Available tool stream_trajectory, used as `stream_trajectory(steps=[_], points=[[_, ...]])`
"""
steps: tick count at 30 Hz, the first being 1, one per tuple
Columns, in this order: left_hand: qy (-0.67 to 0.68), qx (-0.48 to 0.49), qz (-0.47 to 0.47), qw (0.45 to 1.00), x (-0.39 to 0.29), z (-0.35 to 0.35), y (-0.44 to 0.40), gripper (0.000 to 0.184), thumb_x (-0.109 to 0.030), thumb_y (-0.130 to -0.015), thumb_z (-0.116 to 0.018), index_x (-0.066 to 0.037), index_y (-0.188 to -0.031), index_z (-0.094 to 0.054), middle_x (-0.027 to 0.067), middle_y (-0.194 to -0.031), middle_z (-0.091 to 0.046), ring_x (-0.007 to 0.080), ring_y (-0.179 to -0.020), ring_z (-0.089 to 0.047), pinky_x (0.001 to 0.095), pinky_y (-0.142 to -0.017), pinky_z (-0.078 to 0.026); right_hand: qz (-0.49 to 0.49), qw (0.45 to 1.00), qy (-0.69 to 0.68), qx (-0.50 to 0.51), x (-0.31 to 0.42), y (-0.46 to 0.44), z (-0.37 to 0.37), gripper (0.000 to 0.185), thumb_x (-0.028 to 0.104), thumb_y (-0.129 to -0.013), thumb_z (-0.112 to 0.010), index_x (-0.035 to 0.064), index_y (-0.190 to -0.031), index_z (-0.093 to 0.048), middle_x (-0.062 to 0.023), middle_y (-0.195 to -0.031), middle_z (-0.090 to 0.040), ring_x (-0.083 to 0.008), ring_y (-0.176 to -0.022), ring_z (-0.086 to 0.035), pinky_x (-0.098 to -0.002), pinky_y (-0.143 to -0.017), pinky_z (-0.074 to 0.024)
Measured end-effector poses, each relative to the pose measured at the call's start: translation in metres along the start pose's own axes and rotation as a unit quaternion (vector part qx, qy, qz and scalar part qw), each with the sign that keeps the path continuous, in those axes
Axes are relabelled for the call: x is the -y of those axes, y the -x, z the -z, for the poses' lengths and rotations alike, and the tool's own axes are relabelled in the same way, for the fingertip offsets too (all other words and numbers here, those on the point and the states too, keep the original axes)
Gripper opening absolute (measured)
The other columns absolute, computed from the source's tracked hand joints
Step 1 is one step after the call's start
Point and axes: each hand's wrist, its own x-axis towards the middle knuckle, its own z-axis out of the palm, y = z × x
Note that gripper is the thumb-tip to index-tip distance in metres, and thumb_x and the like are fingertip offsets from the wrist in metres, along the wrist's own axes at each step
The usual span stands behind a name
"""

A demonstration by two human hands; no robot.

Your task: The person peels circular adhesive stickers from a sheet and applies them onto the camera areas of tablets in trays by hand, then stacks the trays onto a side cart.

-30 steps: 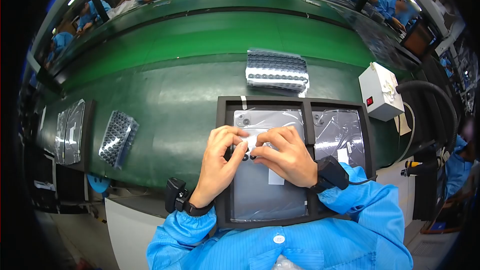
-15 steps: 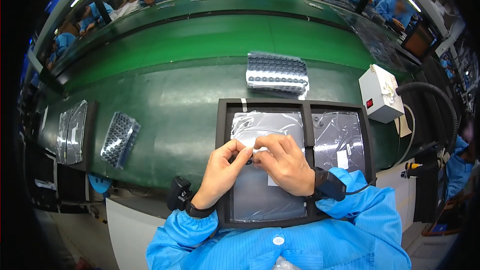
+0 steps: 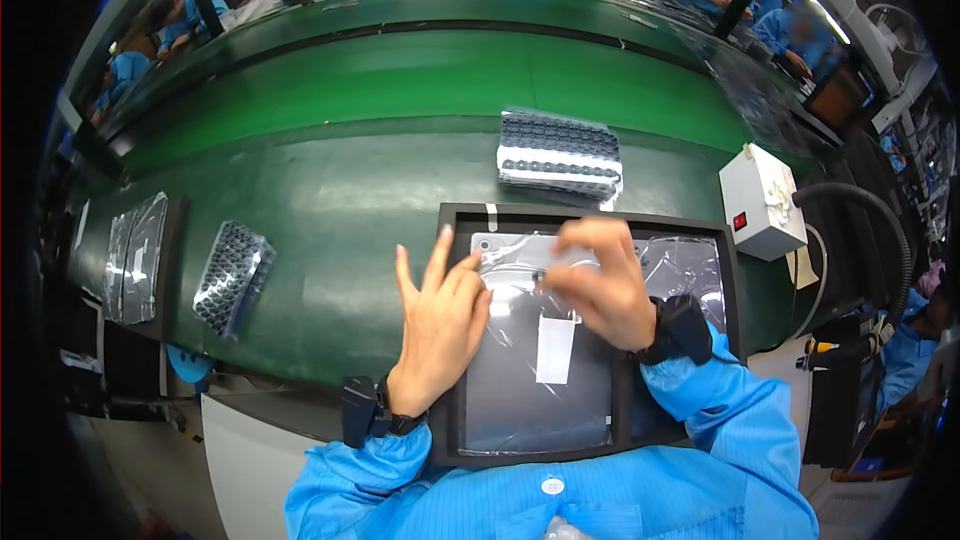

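A grey tablet (image 3: 530,410) in clear film lies in the left compartment of a black tray (image 3: 449,240), with its camera at the upper left corner and a white label (image 3: 555,348) on its middle. My left hand (image 3: 438,325) is open over the tray's left edge, fingers spread, some of them at the tablet's upper left side. Above the tablet's upper right part is my right hand (image 3: 605,285), smeared by motion, its fingers drawn together. A small dark piece shows at those fingertips, too blurred to name. A second film-wrapped tablet (image 3: 690,265) lies in the right compartment, partly hidden by my right hand and arm.
A bubble-wrap-like stack (image 3: 560,155) lies behind the tray, and a similar bundle (image 3: 233,278) to the left. A white box (image 3: 762,202) with a red switch and black hose (image 3: 860,197) stands right. Another tray (image 3: 177,270) is far left. Co-workers sit across the green belt (image 3: 400,75).
My hands were together over the tablet, fingertips meeting at a small dark piece. They have parted: the left has spread its fingers, the right has moved up and right. The white label is now uncovered.
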Motion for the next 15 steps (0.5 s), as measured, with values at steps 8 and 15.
stream_trajectory(steps=[8,15], points=[[0.009,0.015,-0.069,0.997,-0.001,0.002,0.012,0.011,-0.009,-0.085,-0.067,-0.003,-0.091,-0.060,0.0093,-0.123,-0.064,0.0276,-0.126,-0.052,0.0614,-0.109,-0.026,-0.171,0.971,-0.120,0.114,-0.043,-0.019,-0.073,0.011,0.010,-0.081,-0.065,0.0038,-0.084,-0.056,-0.0144,-0.121,-0.051,-0.0322,-0.117,-0.043,-0.0423,-0.098,-0.0345],[0.023,-0.005,-0.057,0.998,-0.002,0.000,0.015,0.013,-0.009,-0.083,-0.068,-0.003,-0.092,-0.061,0.0079,-0.119,-0.065,0.0240,-0.120,-0.057,0.0581,-0.109,-0.029,-0.186,0.969,-0.097,0.131,-0.041,-0.017,-0.079,0.009,0.012,-0.080,-0.066,0.0067,-0.083,-0.058,-0.0122,-0.127,-0.050,-0.0301,-0.123,-0.040,-0.0411,-0.099,-0.0325]])
